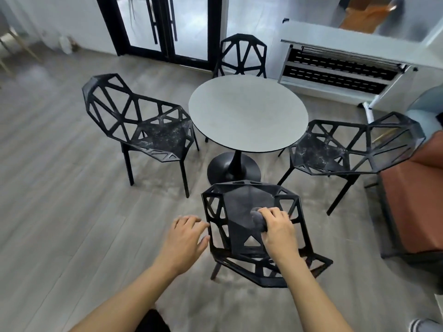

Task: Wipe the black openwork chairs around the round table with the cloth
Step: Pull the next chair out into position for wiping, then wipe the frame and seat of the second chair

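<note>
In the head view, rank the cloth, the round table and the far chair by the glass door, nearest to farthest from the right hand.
1. cloth: gripped in the right hand, on the near chair's seat.
2. round table: ahead, centre.
3. far chair: beyond the table.

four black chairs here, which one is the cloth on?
The nearest chair, its back towards the camera. The right hand presses the grey cloth on its seat; the left hand touches its side. The other three stand untouched.

light: soft daylight through glass doors, room evenly bright
edges: wide-angle bending, corners blurred
shadows: faint, on floor
</note>
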Demonstrator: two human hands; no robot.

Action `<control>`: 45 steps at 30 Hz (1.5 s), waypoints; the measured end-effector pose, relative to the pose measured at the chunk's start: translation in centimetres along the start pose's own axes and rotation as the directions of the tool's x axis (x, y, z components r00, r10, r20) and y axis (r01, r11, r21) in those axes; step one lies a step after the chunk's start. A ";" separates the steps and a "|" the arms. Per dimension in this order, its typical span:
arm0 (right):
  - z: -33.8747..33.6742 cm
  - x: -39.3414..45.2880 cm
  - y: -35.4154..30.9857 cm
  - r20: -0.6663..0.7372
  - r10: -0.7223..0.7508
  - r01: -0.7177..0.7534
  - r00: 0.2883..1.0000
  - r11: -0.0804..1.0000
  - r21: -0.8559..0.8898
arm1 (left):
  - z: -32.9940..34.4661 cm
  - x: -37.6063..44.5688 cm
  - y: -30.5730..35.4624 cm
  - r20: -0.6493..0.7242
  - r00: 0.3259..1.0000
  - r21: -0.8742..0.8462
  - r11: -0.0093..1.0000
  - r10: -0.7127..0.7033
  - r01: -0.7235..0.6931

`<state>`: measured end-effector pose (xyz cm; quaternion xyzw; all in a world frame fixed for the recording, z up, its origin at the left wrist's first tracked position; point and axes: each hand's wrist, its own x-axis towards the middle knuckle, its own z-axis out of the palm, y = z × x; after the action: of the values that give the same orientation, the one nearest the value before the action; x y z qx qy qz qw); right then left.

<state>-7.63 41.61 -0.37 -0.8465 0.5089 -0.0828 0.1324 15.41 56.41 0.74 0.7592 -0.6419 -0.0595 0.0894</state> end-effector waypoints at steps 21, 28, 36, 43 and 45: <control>5.1 16.3 -33.7 -0.186 -0.128 0.173 0.974 0.953 0.247 | -12.9 3.1 -31.6 -0.202 0.970 -0.005 0.990 -0.137 0.139; 7.6 22.9 -38.4 -0.153 -0.145 0.182 0.977 0.948 0.261 | -13.2 7.7 -39.1 -0.199 0.964 -0.034 0.984 -0.178 0.175; 10.7 35.2 -41.5 -0.126 -0.160 0.193 0.979 0.928 0.318 | -13.2 16.6 -45.4 -0.140 0.956 -0.034 0.966 -0.258 0.256; 11.8 47.7 -44.5 -0.050 -0.215 0.220 0.975 0.926 0.307 | -14.0 24.3 -50.0 -0.129 0.925 -0.064 0.934 -0.358 0.353; 12.0 50.8 -45.2 -0.012 -0.231 0.225 0.973 0.933 0.282 | -13.8 25.9 -51.4 -0.121 0.917 -0.065 0.925 -0.381 0.375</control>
<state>57.42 18.64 2.49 -0.8732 0.3889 -0.1601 0.2462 72.12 39.89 3.91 0.8691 -0.4746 -0.0387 0.1336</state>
